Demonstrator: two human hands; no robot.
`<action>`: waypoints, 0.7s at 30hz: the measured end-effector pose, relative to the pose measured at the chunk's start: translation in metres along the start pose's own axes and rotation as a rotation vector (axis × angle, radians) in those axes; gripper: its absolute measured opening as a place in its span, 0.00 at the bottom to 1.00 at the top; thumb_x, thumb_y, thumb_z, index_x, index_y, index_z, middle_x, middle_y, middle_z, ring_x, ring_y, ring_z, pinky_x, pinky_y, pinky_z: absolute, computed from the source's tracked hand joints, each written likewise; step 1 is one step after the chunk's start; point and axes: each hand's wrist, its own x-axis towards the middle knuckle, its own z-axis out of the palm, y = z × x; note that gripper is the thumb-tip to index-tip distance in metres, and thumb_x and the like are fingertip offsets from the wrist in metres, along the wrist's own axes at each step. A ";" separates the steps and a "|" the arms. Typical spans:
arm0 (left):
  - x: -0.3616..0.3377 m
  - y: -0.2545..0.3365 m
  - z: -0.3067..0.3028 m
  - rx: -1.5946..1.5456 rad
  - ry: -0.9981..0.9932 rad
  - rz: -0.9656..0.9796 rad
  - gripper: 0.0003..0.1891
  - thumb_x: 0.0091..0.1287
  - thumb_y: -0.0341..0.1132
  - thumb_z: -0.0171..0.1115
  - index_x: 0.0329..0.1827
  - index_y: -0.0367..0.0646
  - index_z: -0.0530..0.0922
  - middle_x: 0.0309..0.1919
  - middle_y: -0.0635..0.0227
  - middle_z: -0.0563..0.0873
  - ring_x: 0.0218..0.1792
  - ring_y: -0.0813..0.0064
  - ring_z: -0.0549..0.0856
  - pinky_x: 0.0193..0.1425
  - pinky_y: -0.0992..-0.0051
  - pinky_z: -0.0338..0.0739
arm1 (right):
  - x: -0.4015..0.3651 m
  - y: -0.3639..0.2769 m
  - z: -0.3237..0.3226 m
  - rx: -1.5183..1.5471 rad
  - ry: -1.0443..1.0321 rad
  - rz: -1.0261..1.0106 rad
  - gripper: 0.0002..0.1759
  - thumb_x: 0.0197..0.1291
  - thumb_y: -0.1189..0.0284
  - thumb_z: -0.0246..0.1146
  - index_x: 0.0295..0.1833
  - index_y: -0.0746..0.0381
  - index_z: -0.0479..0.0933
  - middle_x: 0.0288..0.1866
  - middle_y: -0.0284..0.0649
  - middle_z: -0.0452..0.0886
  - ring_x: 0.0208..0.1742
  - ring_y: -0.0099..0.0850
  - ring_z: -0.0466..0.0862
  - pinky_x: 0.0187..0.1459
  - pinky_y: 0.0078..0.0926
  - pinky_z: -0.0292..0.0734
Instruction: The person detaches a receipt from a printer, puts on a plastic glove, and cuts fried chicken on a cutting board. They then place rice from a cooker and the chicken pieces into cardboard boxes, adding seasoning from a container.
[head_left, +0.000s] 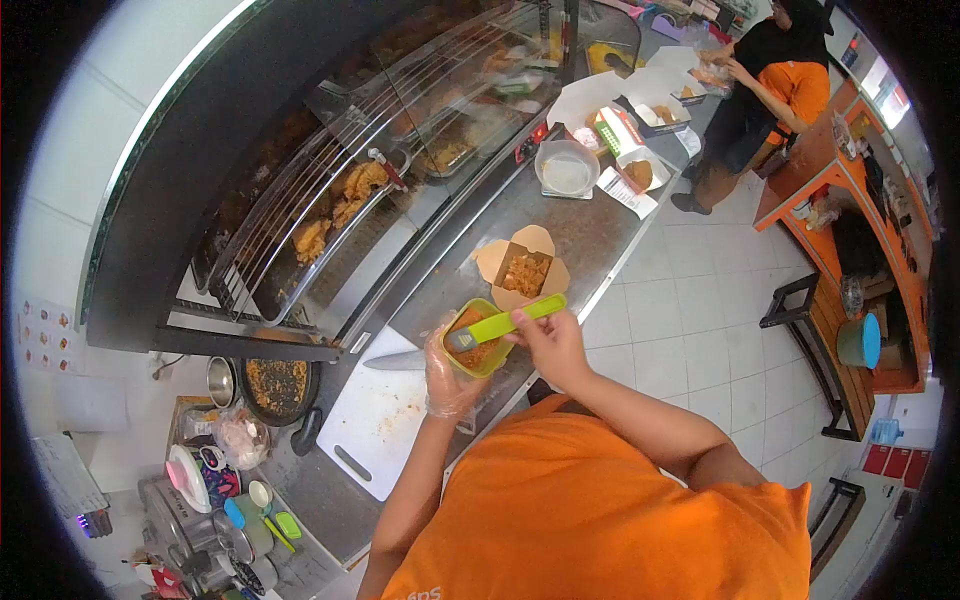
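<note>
Right hand (555, 345) closed around the handle of a green utensil (512, 320), its grey end in the green tub (490, 371) of orange-brown food. Left hand (452, 372), in a clear glove, clasps the tub over the worktop (590, 225). Just beside the tub, near the worktop's front edge, an open carton (490, 258) holds food, flaps spread. Opposite, a knife (392, 360) lies on the white cutting board (362, 425).
</note>
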 end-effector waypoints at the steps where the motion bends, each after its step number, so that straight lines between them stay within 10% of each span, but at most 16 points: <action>1: 0.000 -0.003 0.002 0.002 0.003 0.000 0.49 0.53 0.27 0.84 0.75 0.41 0.59 0.67 0.55 0.73 0.69 0.60 0.78 0.71 0.58 0.78 | 0.005 -0.003 -0.005 0.066 0.050 0.076 0.12 0.77 0.70 0.63 0.56 0.69 0.76 0.47 0.43 0.88 0.46 0.31 0.90 0.49 0.30 0.91; 9: 0.011 0.010 0.009 -0.152 0.125 -0.122 0.48 0.51 0.29 0.87 0.72 0.35 0.63 0.64 0.52 0.77 0.65 0.60 0.81 0.71 0.61 0.77 | 0.020 -0.028 -0.039 0.283 0.247 0.305 0.12 0.79 0.69 0.61 0.51 0.69 0.77 0.48 0.46 0.88 0.48 0.35 0.91 0.50 0.33 0.92; 21: -0.005 -0.003 -0.003 0.073 0.129 -0.160 0.48 0.50 0.32 0.87 0.72 0.39 0.65 0.62 0.56 0.77 0.65 0.60 0.80 0.71 0.62 0.74 | 0.069 0.033 -0.132 -0.247 0.452 -0.086 0.12 0.78 0.69 0.62 0.53 0.69 0.77 0.43 0.42 0.85 0.43 0.28 0.88 0.46 0.28 0.92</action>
